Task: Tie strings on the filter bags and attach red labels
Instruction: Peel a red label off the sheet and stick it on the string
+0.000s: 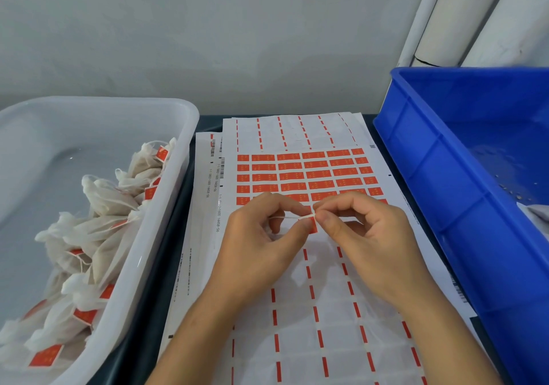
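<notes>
Hands pinch string, seemingly red label.

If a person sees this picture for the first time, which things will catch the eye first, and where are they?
First, the sheet of red labels at the centre, where the left hand and right hand pinch a white string and one red label. Next, the bright blue crate on the right, and the white tub of tagged filter bags on the left.
</notes>
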`<state>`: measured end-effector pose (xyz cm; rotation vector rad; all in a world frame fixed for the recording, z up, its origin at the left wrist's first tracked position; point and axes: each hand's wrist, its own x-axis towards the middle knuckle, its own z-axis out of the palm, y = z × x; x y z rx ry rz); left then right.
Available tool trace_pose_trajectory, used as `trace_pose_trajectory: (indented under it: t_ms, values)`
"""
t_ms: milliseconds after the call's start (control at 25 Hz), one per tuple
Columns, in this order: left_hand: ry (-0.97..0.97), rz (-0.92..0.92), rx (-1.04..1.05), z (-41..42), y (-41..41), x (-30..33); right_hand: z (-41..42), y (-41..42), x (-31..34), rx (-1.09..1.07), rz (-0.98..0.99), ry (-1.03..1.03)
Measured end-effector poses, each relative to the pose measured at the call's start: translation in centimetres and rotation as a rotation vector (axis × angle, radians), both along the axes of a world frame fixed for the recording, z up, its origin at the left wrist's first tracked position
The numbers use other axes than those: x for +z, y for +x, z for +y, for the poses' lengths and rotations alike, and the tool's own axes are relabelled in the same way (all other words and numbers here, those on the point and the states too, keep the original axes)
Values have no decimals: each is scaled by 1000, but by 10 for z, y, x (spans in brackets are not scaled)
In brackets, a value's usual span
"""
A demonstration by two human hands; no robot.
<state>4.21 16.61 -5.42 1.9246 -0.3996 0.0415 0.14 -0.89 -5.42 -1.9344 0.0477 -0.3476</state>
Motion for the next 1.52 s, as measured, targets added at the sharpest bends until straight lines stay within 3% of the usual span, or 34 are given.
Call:
trace_pose_trajectory:
  t_ms: [480, 1320, 1520]
  values:
    - [-118, 166, -72, 4, 8, -4, 2, 0, 1, 29, 32, 73]
    - [-113, 191, -69, 3, 8, 0, 3, -1, 2, 62, 51, 149]
    - [-154, 214, -91, 3, 8, 1, 3, -1, 1, 168, 76, 167]
